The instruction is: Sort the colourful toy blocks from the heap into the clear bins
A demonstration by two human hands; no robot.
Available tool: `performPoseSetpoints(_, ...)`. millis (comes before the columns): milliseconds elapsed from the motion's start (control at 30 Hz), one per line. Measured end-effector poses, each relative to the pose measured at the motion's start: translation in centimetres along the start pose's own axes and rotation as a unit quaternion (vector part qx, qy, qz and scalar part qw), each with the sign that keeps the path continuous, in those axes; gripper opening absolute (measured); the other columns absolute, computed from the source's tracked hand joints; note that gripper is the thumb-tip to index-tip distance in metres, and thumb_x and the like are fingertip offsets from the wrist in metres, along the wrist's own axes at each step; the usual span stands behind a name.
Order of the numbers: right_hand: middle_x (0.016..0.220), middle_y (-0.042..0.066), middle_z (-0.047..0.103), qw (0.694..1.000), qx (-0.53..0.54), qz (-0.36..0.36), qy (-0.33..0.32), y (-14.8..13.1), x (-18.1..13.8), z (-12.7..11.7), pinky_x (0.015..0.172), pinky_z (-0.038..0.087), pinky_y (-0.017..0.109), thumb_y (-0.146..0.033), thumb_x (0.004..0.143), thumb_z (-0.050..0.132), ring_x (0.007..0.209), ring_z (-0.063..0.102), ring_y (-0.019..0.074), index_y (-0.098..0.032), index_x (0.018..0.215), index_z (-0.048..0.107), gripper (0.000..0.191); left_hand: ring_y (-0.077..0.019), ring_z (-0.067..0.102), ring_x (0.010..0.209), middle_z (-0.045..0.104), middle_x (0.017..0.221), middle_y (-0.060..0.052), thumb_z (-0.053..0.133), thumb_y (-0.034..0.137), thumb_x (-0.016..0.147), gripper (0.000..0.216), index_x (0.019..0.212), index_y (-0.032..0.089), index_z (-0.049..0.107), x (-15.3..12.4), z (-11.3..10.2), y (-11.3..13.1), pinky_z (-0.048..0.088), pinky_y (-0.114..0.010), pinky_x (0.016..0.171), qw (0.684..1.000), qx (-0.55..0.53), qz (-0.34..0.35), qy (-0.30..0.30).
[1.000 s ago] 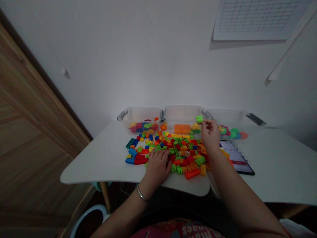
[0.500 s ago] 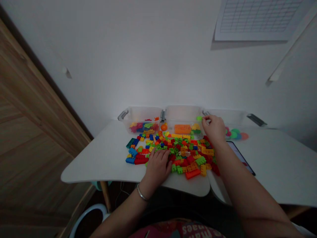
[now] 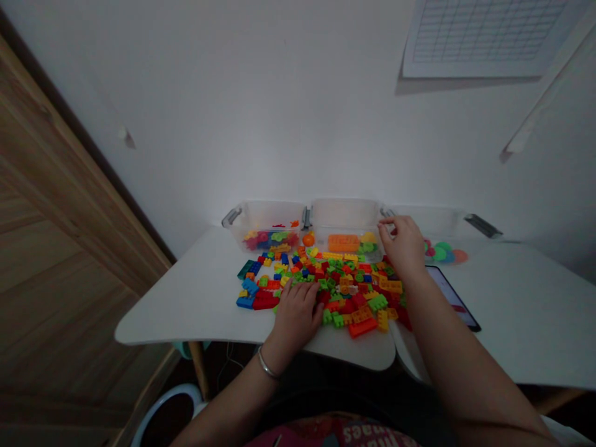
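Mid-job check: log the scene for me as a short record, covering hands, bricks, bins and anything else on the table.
left hand: resting at the near side of the brick pile; grip hidden
right hand: raised by the right end of the middle bin; no brick visible in its fingers
brick pile: loose, mixed colours, in front of the bins
left bin: small multicoloured pieces
middle bin: orange block, yellow and green pieces
right bin: round coloured pieces
device: screen up, partly behind the right forearm

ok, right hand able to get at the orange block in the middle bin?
Likely yes: right hand hovers near the middle bin, which looks open-topped, and nothing seems to cover the orange block.
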State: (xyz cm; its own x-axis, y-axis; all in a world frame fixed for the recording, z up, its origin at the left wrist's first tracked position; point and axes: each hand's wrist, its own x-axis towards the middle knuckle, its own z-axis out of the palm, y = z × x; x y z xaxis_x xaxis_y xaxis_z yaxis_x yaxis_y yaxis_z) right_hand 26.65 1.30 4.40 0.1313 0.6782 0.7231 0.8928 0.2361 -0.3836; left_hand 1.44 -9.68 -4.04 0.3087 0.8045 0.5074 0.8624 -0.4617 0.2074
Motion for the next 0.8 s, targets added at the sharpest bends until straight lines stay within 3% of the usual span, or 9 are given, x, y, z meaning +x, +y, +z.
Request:
performPoseSetpoints(67, 0.092, 0.007, 0.066, 0.999, 0.038, -0.025, -0.006, -0.8, -0.4, 0.0, 0.078, 0.045, 0.035, -0.034, 0.087, 0.051, 0.070, 0.055, 0.0178, -0.020, 0.090, 0.066, 0.021, -0.0271, 0.061, 0.110, 0.068, 0.117, -0.010, 0.054, 0.027, 0.087, 0.035, 0.121, 0.017, 0.059, 0.0, -0.1, 0.0, 0.034, -0.054, 0.111, 1.000, -0.002, -0.001, -0.001)
performPoseSetpoints(200, 0.088, 0.006, 0.069, 0.985, 0.085, -0.083, -0.128, -2.2, -1.8, 1.4, 0.079, 0.046, 0.034, -0.030, 0.087, 0.053, 0.079, 0.060, 0.0196, -0.020, 0.086, 0.068, 0.019, -0.0271, 0.060, 0.111, 0.068, 0.118, -0.010, 0.054, 0.026, 0.088, 0.035, 0.121, 0.016, 0.059, 0.0, -0.2, 0.1, 0.033, -0.055, 0.112, 1.000, -0.005, -0.003, -0.004)
performPoseSetpoints(400, 0.103, 0.007, 0.072, 0.958, 0.012, -0.130, -0.256, -3.1, -3.9, 4.4, 0.088, 0.046, 0.035, -0.026, 0.088, 0.056, 0.098, 0.062, 0.0226, -0.021, 0.098, 0.071, 0.020, -0.0268, 0.061, 0.111, 0.068, 0.118, -0.010, 0.055, 0.026, 0.087, 0.035, 0.121, 0.018, 0.059, 0.1, -0.2, 0.1, 0.034, -0.054, 0.112, 1.000, -0.002, -0.001, -0.005)
performPoseSetpoints(533, 0.105, 0.010, 0.071, 0.946, -0.056, -0.153, -0.281, -3.4, -4.5, 5.4, 0.087, 0.045, 0.034, -0.028, 0.089, 0.055, 0.100, 0.062, 0.0243, -0.020, 0.111, 0.070, 0.028, -0.0271, 0.061, 0.111, 0.068, 0.118, -0.010, 0.054, 0.026, 0.088, 0.036, 0.122, 0.016, 0.059, 0.1, -0.3, 0.2, 0.034, -0.054, 0.111, 1.000, 0.001, -0.003, -0.007)
performPoseSetpoints(800, 0.099, 0.015, 0.070, 0.946, -0.120, -0.146, -0.263, -3.2, -4.7, 5.6, 0.082, 0.044, 0.037, -0.028, 0.087, 0.056, 0.095, 0.061, 0.0272, -0.018, 0.105, 0.073, 0.027, -0.0267, 0.061, 0.109, 0.068, 0.118, -0.010, 0.054, 0.026, 0.088, 0.034, 0.121, 0.018, 0.059, 0.0, -0.2, 0.2, 0.034, -0.054, 0.111, 1.000, -0.002, -0.002, -0.003)
